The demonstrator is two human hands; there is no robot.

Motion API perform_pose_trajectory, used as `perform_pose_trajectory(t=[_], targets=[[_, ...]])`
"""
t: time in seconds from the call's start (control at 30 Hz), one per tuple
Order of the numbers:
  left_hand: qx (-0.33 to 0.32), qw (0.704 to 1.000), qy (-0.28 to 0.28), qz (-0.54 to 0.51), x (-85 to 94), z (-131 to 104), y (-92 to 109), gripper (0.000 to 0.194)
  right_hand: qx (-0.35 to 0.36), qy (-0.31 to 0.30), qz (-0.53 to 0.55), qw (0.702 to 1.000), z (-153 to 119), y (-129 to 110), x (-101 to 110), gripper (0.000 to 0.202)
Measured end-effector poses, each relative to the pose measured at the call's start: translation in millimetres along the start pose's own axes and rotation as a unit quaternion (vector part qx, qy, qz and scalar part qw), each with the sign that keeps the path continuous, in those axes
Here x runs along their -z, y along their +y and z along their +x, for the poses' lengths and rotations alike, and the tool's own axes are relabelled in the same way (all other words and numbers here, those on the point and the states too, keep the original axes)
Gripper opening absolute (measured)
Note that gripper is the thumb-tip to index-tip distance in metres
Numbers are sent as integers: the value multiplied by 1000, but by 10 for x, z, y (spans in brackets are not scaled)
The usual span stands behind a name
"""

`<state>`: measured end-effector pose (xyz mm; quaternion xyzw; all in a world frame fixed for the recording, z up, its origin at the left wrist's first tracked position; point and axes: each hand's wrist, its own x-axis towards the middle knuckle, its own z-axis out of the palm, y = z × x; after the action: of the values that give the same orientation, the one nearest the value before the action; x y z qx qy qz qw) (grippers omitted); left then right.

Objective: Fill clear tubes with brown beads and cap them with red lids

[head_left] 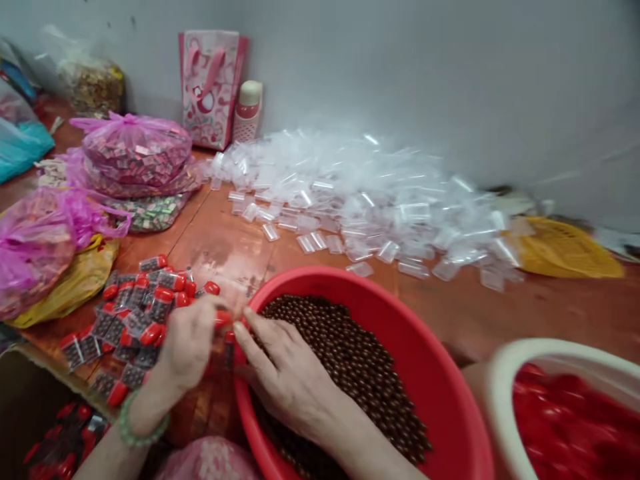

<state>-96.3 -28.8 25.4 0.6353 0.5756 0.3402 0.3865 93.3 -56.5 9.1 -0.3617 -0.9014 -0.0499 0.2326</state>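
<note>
My left hand (187, 343), blurred and wearing a green bead bracelet (143, 423), is closed in a pinch at a small container's red cap (223, 319). From the other side, my right hand (285, 367) brings thumb and fingertips together at the same capped container; its body is mostly hidden. The right wrist crosses over a red basin (445, 380) holding many dark brown, shiny beads (350, 353). Beside my left hand lies a pile of clear little containers filled with dark beads and closed with red caps (133, 300).
A heap of empty clear containers (360, 193) spreads along the wall. At right are a white tub (505, 373) of red caps (565, 420) and a yellow basket (570, 250). Pink bags (135, 150), a gift bag (213, 87) and a bottle (247, 113) stand at back left.
</note>
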Motion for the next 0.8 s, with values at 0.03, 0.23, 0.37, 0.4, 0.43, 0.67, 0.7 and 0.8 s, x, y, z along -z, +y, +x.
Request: perform_pose_trajectory(t=[0.03,0.23,0.37,0.4,0.43,0.67,0.7,0.8], targets=[[32,998,52,27,162,7,-69,45,-12,-21,9,1000,-5,11,3,44],[126,881,201,408,928,36,-639,42,-80,-38,5,996,-75,247,11,27],[5,886,149,440,919,237,-696,48,-104,-36,-4,994,-112,368,28,23],[-24,893,138,427,839,359,-630,48,-108,-36,-4,993,-120,383,39,23],[-45,903,122,409,733,520,-539,48,-112,-35,-5,993,-129,396,52,23],[-58,937,-65,340,-280,2332,-147,45,-147,-35,-29,988,-196,562,136,26],[-35,937,-50,343,-397,2558,-183,48,-152,-32,-34,987,-211,594,135,27],[33,936,7,351,-672,2995,-357,59,-163,-18,-44,986,-279,674,99,29]])
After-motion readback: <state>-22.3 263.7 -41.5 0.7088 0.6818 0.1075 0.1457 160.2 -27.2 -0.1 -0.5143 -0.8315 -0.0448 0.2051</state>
